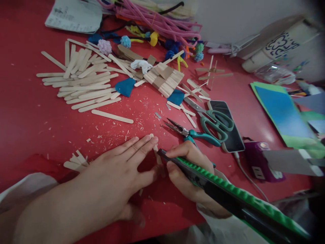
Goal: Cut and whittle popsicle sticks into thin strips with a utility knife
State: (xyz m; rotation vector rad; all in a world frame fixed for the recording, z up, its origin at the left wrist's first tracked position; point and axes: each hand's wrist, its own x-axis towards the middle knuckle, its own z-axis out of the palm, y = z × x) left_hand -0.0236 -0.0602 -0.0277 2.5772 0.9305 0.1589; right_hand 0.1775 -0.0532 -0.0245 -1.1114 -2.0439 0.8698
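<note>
My right hand (189,173) is closed around a green and black utility knife (215,184), whose tip end points at a narrow wooden craft stick (156,152) lying on the red table (142,222). The blade itself is too blurred to make out. With index fingertip and thumb, my left hand (119,173) holds that stick down against the tabletop, its other fingers stretched flat. Just left of that hand lie several short cut stick pieces (76,162). Teal-handled pliers (190,133) rest open beyond my right hand, beside green-handled scissors (215,123).
A heap of craft sticks (83,76) and a banded bundle of sticks (165,79) lie farther back, with pink pipe cleaners (157,20) behind. The scissors overlap a phone (228,135) with a cable. A purple box (261,161) and coloured sheets (279,112) are at the right. Wood shavings litter the middle.
</note>
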